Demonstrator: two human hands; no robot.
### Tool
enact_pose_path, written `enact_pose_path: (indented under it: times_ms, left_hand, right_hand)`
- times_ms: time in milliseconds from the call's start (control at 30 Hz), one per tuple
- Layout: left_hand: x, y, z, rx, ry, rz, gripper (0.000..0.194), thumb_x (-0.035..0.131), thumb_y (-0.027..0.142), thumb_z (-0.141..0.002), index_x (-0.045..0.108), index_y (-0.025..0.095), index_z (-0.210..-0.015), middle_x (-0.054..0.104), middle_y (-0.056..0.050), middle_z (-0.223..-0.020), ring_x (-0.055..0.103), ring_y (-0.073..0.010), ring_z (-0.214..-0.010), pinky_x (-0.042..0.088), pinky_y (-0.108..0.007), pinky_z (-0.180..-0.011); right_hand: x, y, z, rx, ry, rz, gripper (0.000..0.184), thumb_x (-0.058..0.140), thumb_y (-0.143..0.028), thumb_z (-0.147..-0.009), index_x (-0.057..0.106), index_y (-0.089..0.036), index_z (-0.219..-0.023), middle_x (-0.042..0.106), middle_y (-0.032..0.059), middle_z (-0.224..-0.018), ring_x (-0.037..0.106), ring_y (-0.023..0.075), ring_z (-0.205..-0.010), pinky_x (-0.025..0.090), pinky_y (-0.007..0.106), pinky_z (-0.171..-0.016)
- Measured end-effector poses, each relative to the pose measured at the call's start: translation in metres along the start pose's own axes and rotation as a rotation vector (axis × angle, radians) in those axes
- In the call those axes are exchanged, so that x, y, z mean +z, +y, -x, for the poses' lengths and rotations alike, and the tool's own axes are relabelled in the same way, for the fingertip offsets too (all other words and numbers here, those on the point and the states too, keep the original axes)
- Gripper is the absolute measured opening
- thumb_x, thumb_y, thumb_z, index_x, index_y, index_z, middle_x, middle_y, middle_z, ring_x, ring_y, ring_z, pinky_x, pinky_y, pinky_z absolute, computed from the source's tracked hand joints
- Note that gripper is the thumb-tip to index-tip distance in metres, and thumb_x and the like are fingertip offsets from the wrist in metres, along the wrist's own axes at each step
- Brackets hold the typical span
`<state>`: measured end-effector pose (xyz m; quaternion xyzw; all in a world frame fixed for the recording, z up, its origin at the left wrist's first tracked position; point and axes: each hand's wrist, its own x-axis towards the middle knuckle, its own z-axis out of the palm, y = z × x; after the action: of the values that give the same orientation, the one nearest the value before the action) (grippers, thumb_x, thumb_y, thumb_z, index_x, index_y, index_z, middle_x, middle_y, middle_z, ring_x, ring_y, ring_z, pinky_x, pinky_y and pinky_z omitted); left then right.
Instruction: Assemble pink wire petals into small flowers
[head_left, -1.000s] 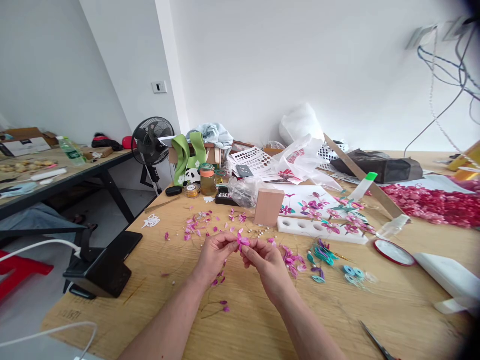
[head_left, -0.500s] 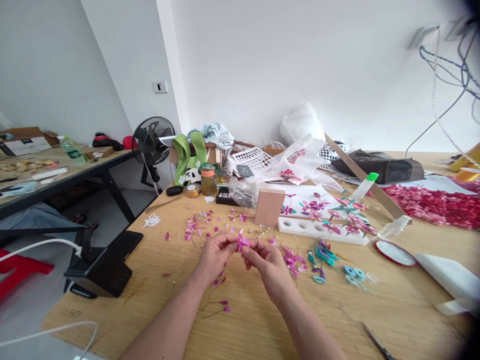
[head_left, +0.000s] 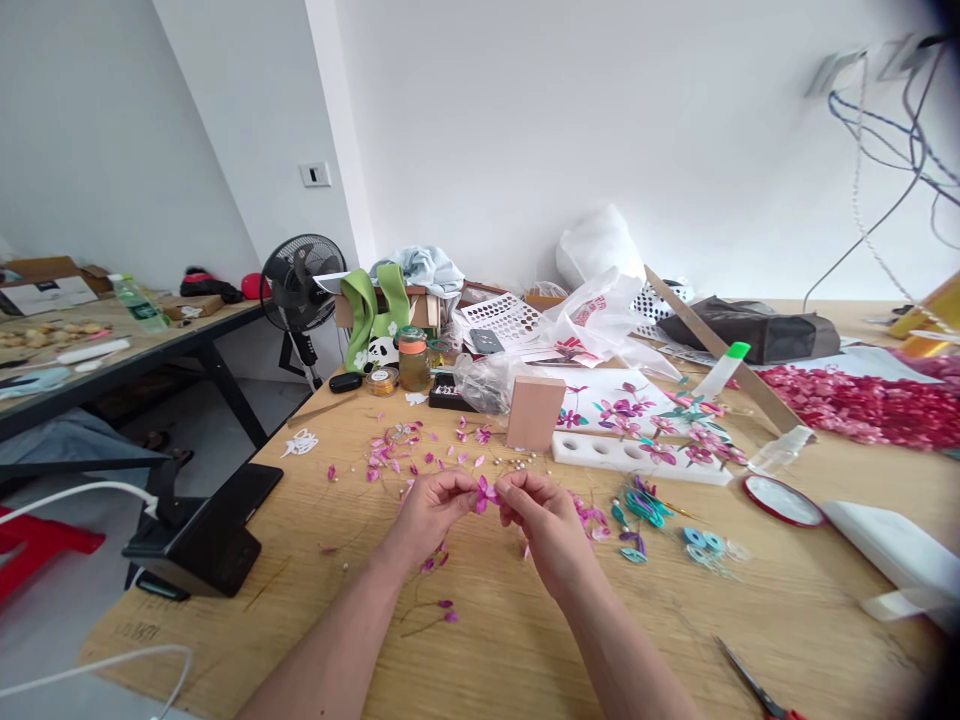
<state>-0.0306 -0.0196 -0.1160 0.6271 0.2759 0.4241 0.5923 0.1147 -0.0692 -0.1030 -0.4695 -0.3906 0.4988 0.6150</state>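
A small magenta artificial flower is pinched between my two hands above the middle of the wooden table. My left hand grips its left side with thumb and forefinger. On the other side, my right hand closes thumb and fingers on a petal at the flower's right edge. Behind the hands lie loose pink petals and small white beads. More pink petal pieces rest just right of my right hand. Two purple buds on thin wire lie nearer me.
An upright wooden block stands behind my hands, beside a white holed foam strip with finished flowers. Teal thread, a red-rimmed round dish and scissors are on the right. A black stand-like device occupies the left edge.
My right hand's fingers have shifted slightly and now pinch the flower's right edge. The flower has turned so its petals spread more. The whole view has moved a little.
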Motion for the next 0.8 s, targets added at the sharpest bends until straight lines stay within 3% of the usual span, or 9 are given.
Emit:
enact_pose_path:
  times_ms: [300, 800]
  left_hand:
    - [-0.0001, 0.0046, 0.0013, -0.032, -0.046, 0.065, 0.017, 0.069, 0.031, -0.073, 0.07, 0.013, -0.074, 0.061, -0.004, -0.072, 0.052, -0.0146, -0.072, 0.04, -0.027, -0.072]
    - [-0.0003, 0.0029, 0.0014, -0.053, -0.026, 0.107, 0.016, 0.072, 0.03, -0.07, 0.07, 0.014, -0.074, 0.062, -0.003, -0.072, 0.053, -0.0138, -0.07, 0.04, -0.025, -0.069]
  right_hand:
    - [-0.0021, 0.0029, -0.0017, 0.09, -0.038, -0.086, 0.033, 0.075, -0.044, -0.063, 0.057, -0.016, -0.058, 0.052, -0.0017, -0.055, 0.043, 0.0086, -0.049, 0.035, 0.022, -0.049]
    - [-0.0012, -0.0005, -0.0005, 0.07, -0.048, -0.042, 0.031, 0.074, -0.041, -0.063, 0.058, -0.016, -0.058, 0.05, -0.0024, -0.052, 0.042, 0.0092, -0.05, 0.033, 0.023, -0.049]
